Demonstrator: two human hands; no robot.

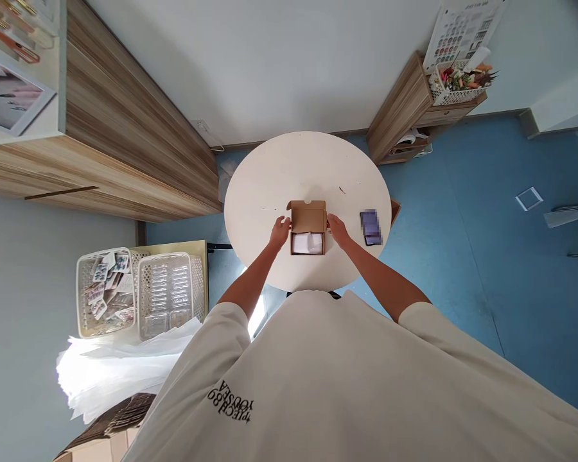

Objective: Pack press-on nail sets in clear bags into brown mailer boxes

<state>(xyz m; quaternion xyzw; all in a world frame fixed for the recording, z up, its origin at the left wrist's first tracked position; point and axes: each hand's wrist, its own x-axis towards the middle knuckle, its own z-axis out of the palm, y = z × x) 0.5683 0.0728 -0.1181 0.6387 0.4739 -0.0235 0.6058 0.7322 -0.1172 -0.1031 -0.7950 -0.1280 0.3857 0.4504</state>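
A small brown cardboard box rests on the round white table with its lid raised. Inside it lies white wrapping paper, and whatever the paper may cover is hidden. My left hand grips the left side of the box by the lid's side flap, fingers curled. On the opposite side my right hand holds the lid's edge in the same way, its fingertips partly hidden.
A phone lies on the table to the right. White baskets with clear plastic cases and printed packets stand at lower left, beside white sheets. A wooden cabinet rises on the left; a small shelf unit stands at the back right.
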